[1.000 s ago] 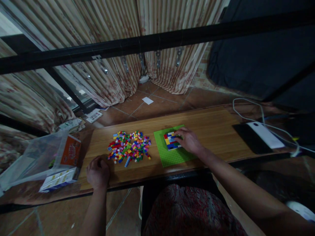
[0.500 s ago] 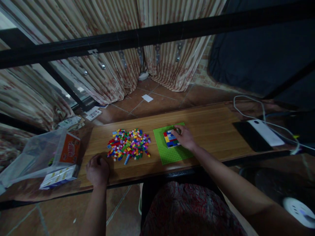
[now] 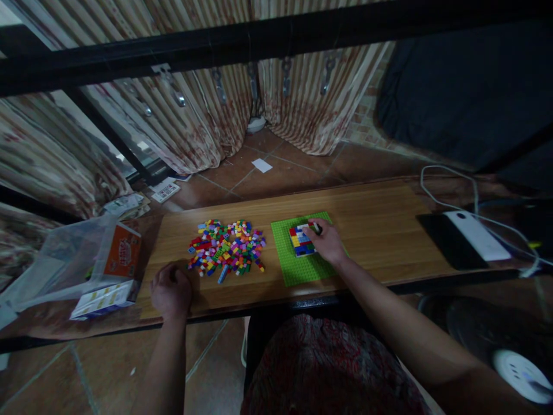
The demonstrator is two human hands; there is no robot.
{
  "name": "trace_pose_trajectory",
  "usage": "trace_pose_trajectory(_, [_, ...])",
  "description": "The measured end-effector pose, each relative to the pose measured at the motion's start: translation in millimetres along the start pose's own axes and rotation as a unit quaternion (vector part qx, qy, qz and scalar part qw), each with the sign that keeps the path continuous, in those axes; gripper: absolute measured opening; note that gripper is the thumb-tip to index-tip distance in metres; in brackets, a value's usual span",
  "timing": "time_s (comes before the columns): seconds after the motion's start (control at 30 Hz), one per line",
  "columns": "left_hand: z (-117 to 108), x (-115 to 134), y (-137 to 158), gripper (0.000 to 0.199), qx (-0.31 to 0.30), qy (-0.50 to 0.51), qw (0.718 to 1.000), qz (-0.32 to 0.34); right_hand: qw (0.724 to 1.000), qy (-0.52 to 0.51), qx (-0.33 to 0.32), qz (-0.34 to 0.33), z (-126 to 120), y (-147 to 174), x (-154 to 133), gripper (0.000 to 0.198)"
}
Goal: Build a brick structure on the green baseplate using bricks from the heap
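A small build of toy bricks in red, white, yellow, blue and green sits on a green studded baseplate. My right hand reaches over its right side, thumb and forefinger pinched together at the build's upper right edge. Whatever lies between those fingertips is too small to make out. My left hand rests loosely curled on the left end of the wooden board, with nothing visible in it. Beside it, to the right, a pile of loose toy bricks in many colours is spread out.
The wooden board lies across the table. A clear plastic bin with an orange label and a white-and-blue box stand at the left. To the right are a black flat object, a white device and a white cable.
The view has shifted slightly. My right hand stays at the build, its fingers moved a little around the upper right edge. My left hand has not visibly moved on the board.
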State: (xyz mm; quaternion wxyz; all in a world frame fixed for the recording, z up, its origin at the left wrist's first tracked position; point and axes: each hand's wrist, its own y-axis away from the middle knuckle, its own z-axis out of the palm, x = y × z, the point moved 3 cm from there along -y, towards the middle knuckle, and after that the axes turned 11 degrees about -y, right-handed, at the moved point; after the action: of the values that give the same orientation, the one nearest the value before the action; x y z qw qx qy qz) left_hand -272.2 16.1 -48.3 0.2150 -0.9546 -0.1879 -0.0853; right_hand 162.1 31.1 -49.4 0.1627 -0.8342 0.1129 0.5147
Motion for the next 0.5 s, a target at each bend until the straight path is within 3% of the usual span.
trace_pose_trajectory(0.5, [-1.5, 1.2, 1.2, 0.03, -0.006, 0.011, 1.0, 0.0, 0.998, -0.056, -0.014, 0.021, 1.7, -0.5, 10.2, 0.042])
